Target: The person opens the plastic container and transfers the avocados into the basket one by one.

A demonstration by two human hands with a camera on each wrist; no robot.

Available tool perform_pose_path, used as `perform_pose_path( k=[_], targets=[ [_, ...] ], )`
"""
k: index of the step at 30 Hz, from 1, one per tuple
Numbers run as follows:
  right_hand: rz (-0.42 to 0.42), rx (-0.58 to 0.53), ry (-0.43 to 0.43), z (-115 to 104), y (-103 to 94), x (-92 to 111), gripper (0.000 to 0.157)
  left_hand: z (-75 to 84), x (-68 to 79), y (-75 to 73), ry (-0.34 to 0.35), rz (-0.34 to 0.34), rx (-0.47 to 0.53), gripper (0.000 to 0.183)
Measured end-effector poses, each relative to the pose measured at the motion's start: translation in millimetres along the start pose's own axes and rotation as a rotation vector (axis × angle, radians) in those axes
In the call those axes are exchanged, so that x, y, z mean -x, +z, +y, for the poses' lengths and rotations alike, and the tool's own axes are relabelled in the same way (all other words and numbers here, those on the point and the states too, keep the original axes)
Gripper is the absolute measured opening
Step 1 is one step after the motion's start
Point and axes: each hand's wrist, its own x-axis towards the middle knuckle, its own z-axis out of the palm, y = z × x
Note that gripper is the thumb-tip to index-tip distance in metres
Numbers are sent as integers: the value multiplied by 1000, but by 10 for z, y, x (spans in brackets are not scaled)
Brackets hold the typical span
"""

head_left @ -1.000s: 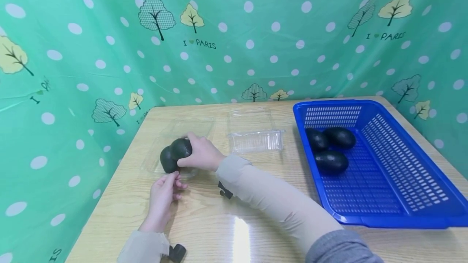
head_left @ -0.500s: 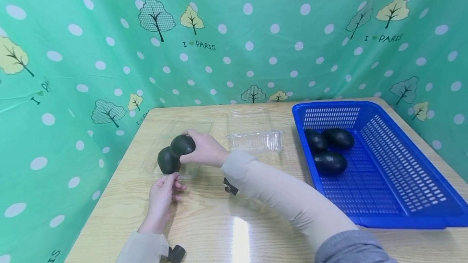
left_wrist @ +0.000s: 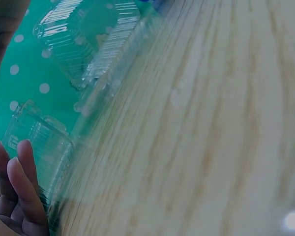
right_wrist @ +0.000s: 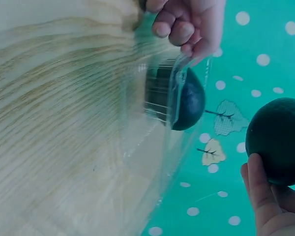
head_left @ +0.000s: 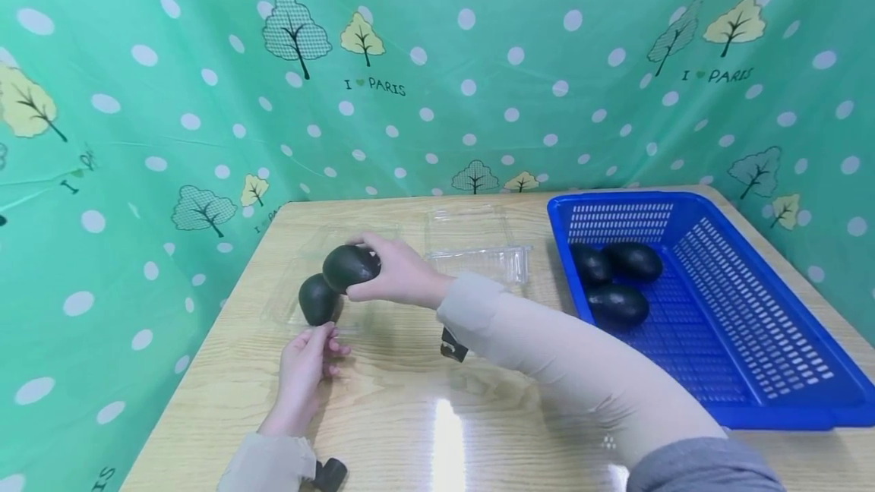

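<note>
My right hand [head_left: 403, 273] holds a dark, egg-shaped avocado [head_left: 350, 269] up above a clear plastic clamshell container [head_left: 285, 301]. The right wrist view shows the fingers spread round that avocado [right_wrist: 280, 140], apart from the container. A second avocado [head_left: 318, 301] sits inside the container, toward its near side. At the near rim, my left hand [head_left: 304, 363] pinches the plastic edge with thumb and forefinger, its other fingers loosely bent. In the left wrist view those loose fingers [left_wrist: 22, 189] show beside the clear wall.
Behind the container lies its open lid [head_left: 362, 232]. Another open clear clamshell [head_left: 481, 260] stands in the middle. To the right, a large blue basket [head_left: 711, 416] holds several avocados [head_left: 618, 304] at its left side. A green patterned cloth [head_left: 437, 97] hangs behind the wooden table [head_left: 383, 416].
My right hand has lifted its avocado up and to the right, apart from the one in the container. The left hand has stayed at the rim.
</note>
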Motion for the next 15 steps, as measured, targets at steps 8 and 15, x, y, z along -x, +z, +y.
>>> perform_pose_path(
  k=[8, 15],
  targets=[
    [-19, -51, 7, -71, -173, 211, 73, -8, 2, -6, 7, 4, -1, 20],
    [4, -111, 27, -68, -350, 364, 70, -13, 1, -11, 5, -4, -13, 20]
  ],
)
